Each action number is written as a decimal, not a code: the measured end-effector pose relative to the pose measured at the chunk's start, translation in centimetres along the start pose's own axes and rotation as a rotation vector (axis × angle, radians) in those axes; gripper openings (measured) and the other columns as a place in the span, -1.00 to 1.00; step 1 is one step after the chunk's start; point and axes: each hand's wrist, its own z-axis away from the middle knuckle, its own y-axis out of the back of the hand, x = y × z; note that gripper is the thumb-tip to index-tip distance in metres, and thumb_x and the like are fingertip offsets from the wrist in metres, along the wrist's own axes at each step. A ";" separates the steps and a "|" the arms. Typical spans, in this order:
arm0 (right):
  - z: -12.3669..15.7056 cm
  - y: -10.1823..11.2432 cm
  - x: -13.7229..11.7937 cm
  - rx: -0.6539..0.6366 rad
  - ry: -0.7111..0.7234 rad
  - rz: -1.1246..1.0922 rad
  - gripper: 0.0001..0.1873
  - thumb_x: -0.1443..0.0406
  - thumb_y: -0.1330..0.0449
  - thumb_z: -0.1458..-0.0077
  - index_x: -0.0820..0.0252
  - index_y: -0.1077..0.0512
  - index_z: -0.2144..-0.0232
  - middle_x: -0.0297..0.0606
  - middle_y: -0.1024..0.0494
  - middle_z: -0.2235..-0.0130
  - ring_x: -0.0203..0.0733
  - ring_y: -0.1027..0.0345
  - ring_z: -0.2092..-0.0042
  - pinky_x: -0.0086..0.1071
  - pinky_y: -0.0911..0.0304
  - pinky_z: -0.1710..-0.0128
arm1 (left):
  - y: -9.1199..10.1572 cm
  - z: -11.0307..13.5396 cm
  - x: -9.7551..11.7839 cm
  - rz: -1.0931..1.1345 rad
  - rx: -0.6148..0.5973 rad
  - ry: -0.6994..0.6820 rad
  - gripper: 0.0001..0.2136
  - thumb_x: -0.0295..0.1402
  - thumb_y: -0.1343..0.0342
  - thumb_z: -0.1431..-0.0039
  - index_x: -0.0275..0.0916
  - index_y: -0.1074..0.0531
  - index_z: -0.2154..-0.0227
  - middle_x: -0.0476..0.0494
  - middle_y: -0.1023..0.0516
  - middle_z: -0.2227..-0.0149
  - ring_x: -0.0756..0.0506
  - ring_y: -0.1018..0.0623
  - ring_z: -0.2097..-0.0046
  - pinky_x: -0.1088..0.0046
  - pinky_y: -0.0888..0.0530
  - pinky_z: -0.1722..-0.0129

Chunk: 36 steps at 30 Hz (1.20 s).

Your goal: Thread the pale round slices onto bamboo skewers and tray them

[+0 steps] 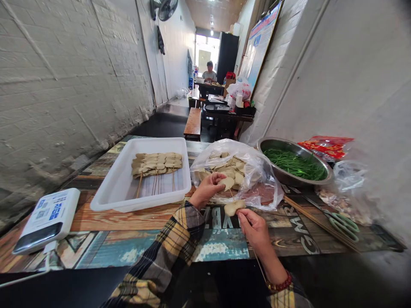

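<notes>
My left hand [207, 190] pinches a flat, round beige slice [227, 184] at the tip of a thin wooden skewer [231, 195]. Closed around that skewer, my right hand [257, 231] grips it just below a beige piece [231, 208] threaded on it; the lower end runs down past my wrist. Behind both hands lies an open clear plastic bag [261, 167] with a heap of loose beige slices [236, 171]. To the left, a white plastic tray [112, 203] holds several loaded skewers [157, 164] side by side.
On the right are a metal bowl [327, 182] of green chives [292, 164], green-handled scissors [345, 226], bare skewers [321, 224] and plastic packages [348, 196]. A white payment device [48, 218] with a cable sits at left. Farther back are a bench [193, 122] and a seated person [209, 75].
</notes>
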 end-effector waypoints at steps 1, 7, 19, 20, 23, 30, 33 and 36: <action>0.0 0.0 -0.1 0.002 0.006 0.012 -0.66 0.11 -0.09 -0.20 0.25 -0.52 0.30 -0.46 -0.25 0.64 -0.34 -0.13 0.59 -0.48 -0.05 0.58 | 0.0 0.0 0.0 -0.012 0.010 -0.006 -0.66 -0.44 -0.30 0.24 -0.32 -0.41 0.31 -0.01 -0.47 0.41 0.08 -0.41 0.42 0.59 -0.29 0.43; 0.0 0.2 -0.5 -0.008 0.055 0.117 -0.66 0.14 -0.07 -0.20 0.25 -0.53 0.33 -0.40 -0.34 0.62 -0.33 -0.16 0.58 -0.49 -0.07 0.58 | 0.2 -0.2 -0.2 -0.058 0.019 -0.053 -0.74 -0.47 -0.28 0.21 -0.33 -0.46 0.35 -0.04 -0.50 0.37 0.04 -0.43 0.36 0.56 -0.32 0.35; -0.3 0.0 -0.4 -0.001 0.084 0.175 -0.64 0.14 -0.04 -0.22 0.25 -0.52 0.34 -0.33 -0.45 0.57 -0.30 -0.25 0.55 -0.51 -0.06 0.61 | 0.4 -0.1 -0.1 -0.105 0.041 -0.079 -0.71 -0.43 -0.30 0.18 -0.32 -0.47 0.30 -0.06 -0.52 0.35 0.00 -0.45 0.33 0.51 -0.34 0.31; -0.3 0.0 -0.4 -0.004 0.086 0.176 -0.64 0.14 -0.03 -0.23 0.26 -0.52 0.34 -0.32 -0.46 0.56 -0.30 -0.26 0.55 -0.51 -0.07 0.61 | 0.4 -0.2 -0.1 -0.106 0.042 -0.082 -0.71 -0.42 -0.30 0.18 -0.32 -0.47 0.30 -0.06 -0.52 0.35 0.00 -0.45 0.33 0.51 -0.34 0.30; -0.3 0.0 -0.3 -0.001 0.095 0.186 -0.64 0.14 -0.03 -0.23 0.26 -0.52 0.33 -0.32 -0.48 0.55 -0.30 -0.29 0.54 -0.51 -0.09 0.59 | 0.5 -0.2 -0.1 -0.129 0.046 -0.097 -0.72 -0.42 -0.29 0.17 -0.31 -0.48 0.30 -0.06 -0.51 0.35 0.00 -0.45 0.33 0.51 -0.33 0.31; -0.3 0.0 -0.1 0.007 0.114 0.216 -0.66 0.16 -0.04 -0.22 0.25 -0.52 0.33 -0.31 -0.51 0.53 -0.28 -0.33 0.52 -0.51 -0.14 0.56 | 0.5 -0.1 0.2 -0.263 0.024 -0.165 -0.75 -0.43 -0.23 0.12 -0.31 -0.51 0.29 -0.10 -0.54 0.30 -0.04 -0.47 0.28 0.49 -0.36 0.26; -0.4 0.0 -0.2 0.025 0.127 0.218 -0.66 0.17 -0.04 -0.22 0.25 -0.53 0.34 -0.29 -0.53 0.50 -0.26 -0.38 0.48 -0.51 -0.20 0.51 | 0.5 -0.1 0.2 -0.365 0.020 -0.190 -0.77 -0.44 -0.21 0.10 -0.31 -0.53 0.29 -0.11 -0.55 0.30 -0.06 -0.47 0.26 0.47 -0.36 0.25; -0.4 -0.1 -0.1 0.033 0.127 0.208 -0.67 0.18 -0.04 -0.21 0.24 -0.54 0.34 -0.27 -0.56 0.46 -0.23 -0.42 0.43 -0.49 -0.24 0.44 | 0.4 -0.1 0.1 -0.436 0.003 -0.211 -0.78 -0.43 -0.19 0.08 -0.31 -0.53 0.29 -0.10 -0.55 0.32 -0.05 -0.46 0.28 0.48 -0.36 0.26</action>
